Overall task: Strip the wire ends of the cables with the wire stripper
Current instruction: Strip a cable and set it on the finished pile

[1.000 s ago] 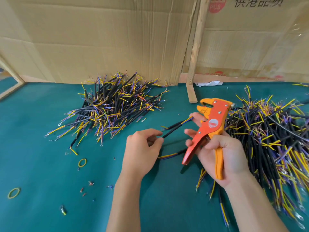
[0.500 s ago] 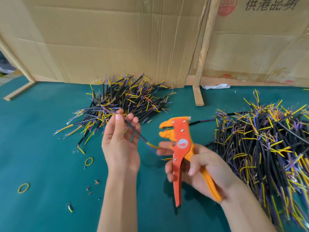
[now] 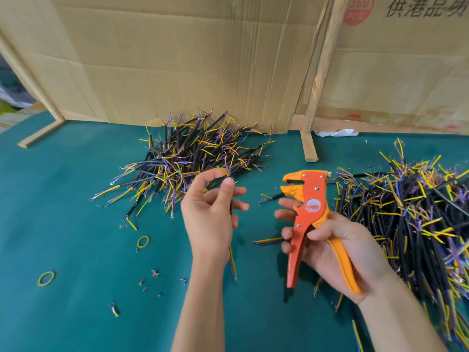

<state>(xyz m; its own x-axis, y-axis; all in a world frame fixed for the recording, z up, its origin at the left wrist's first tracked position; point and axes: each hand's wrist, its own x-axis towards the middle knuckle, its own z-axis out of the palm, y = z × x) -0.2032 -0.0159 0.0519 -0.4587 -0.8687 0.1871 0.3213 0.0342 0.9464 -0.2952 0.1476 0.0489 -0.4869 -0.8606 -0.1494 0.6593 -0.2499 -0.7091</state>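
Over the green felt table (image 3: 76, 250), the left hand (image 3: 210, 217) pinches a thin black cable (image 3: 232, 260) upright, while the right hand (image 3: 330, 247) grips the orange wire stripper (image 3: 308, 212) beside bristly cable heaps (image 3: 193, 158).

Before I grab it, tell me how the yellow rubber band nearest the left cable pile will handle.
The yellow rubber band lies flat as a thin loop on the green table mat, so it is probably very light and floppy. Being so thin and flat, it may be hard to pinch and likelier to slide than roll.
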